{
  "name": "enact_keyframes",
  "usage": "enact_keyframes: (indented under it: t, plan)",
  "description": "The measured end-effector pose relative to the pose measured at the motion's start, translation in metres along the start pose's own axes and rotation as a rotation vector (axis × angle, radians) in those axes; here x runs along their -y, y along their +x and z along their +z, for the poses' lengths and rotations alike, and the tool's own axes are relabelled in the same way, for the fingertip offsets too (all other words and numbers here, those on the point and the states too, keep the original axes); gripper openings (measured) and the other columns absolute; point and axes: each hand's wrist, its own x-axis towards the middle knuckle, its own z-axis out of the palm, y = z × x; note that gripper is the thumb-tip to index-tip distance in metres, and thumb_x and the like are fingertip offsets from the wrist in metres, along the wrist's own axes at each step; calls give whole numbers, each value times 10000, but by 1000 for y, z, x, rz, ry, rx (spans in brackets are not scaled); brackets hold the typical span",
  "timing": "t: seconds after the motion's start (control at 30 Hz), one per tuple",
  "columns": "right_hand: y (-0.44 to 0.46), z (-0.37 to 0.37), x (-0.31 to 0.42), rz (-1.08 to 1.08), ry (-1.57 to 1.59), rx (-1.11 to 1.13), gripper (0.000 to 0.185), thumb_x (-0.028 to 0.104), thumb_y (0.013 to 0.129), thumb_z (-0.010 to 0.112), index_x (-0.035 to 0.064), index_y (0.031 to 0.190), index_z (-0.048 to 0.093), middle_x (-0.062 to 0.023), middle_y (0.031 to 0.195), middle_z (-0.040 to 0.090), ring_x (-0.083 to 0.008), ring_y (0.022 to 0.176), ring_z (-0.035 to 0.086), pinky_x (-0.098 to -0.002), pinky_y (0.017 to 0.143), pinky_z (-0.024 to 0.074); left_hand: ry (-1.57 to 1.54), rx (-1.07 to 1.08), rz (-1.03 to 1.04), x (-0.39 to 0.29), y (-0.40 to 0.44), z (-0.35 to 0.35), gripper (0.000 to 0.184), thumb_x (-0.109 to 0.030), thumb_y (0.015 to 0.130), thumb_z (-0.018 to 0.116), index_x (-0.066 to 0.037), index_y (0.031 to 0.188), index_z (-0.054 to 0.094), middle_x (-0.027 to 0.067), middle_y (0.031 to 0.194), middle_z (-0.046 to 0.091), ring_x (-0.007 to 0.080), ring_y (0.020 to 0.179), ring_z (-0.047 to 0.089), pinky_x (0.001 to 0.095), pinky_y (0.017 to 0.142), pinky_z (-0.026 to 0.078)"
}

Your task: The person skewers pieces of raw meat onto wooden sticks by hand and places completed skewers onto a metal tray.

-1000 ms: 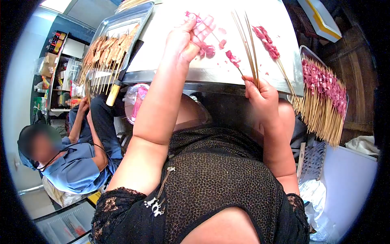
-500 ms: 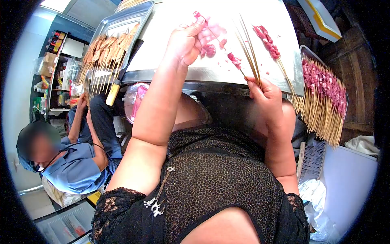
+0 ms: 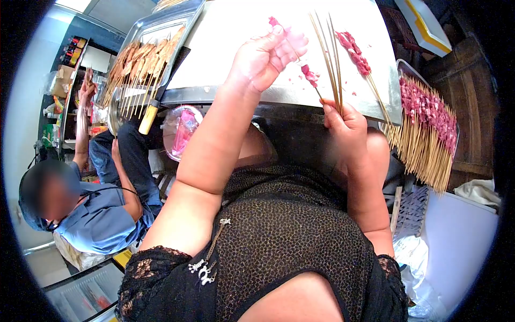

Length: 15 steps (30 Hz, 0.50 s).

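My left hand [image 3: 263,59] is over the white board, its thumb and a finger closed on a small piece of raw meat [image 3: 274,21] at the tip of a thin skewer. Lower on that skewer sits a chunk of red meat [image 3: 309,77]. My right hand [image 3: 346,123] grips its lower end along with several bare bamboo skewers [image 3: 335,64], which point away from me. To the right of them, finished meat skewers [image 3: 354,52] lie on the board, their sticks jutting over its near edge. The left hand hides part of the board.
A tray of raw meat skewers [image 3: 429,118] stands at the right. On the left, a metal tray [image 3: 185,40] holds browner skewers, near a yellow-handled tool [image 3: 149,119]. A pink-filled bag [image 3: 184,131] is below the board edge. A co-worker in blue [image 3: 102,220] sits at the left.
My left hand has moved right with the meat piece, and the loose pieces beside it no longer show. My right hand has barely shifted. The co-worker has raised one hand.
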Motion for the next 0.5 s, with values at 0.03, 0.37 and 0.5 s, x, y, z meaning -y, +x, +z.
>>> enact_keyframes:
  t: [0.03,0.37,0.5]
  plan:
    - [-1,0,1,21,0,0,176,76,864,553,-3,1000,632,40,645,521,-35,567,466,-184,518,382,-16,38,-22,1,0,0,270,-175,927,445,40,1087,479,230,1058,569,354,1043,548,467,921,446]
    - [1,-1,1,27,53,29,184,81,871,544,-8,1011,625,40,667,523,-37,580,466,-185,527,387,70,-17,104,-15,-7,8,278,-151,937,415,81,1083,464,244,1081,540,366,1020,556,455,889,473]
    - [2,-2,-3,-23,14,22,176,82,864,554,3,1001,633,34,656,528,-41,576,475,-188,526,394,81,-52,76,-17,-9,7,276,-149,934,418,83,1070,480,239,1038,566,352,972,581,453,859,490]
